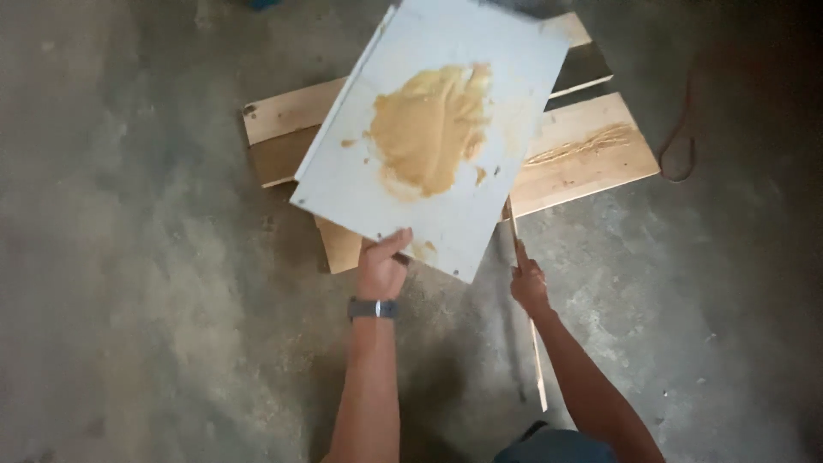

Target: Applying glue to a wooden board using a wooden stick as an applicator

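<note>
As the head camera looked down, the left hand (381, 266) gripped the near edge of a flat pale grey board (437, 129), thumb on top and fingers underneath, and held it tilted above the floor. A mound of tan paste (429, 129) sat near the middle of the board's upper face; it appeared thick enough to stay in place on the slope. A dark watch (373, 308) circled the left wrist. The right hand (529, 283) was closed around a thin wooden stick (527, 326), whose upper end reached the board's right edge and whose lower end pointed back toward the person. Beneath the board, several wooden planks (583, 154) lay flat on the concrete floor (129, 257), partly overlapping; one plank carried a streak of the same tan paste (583, 144). Holding the board just over the planks probably kept the paste within the stick's reach.
</note>
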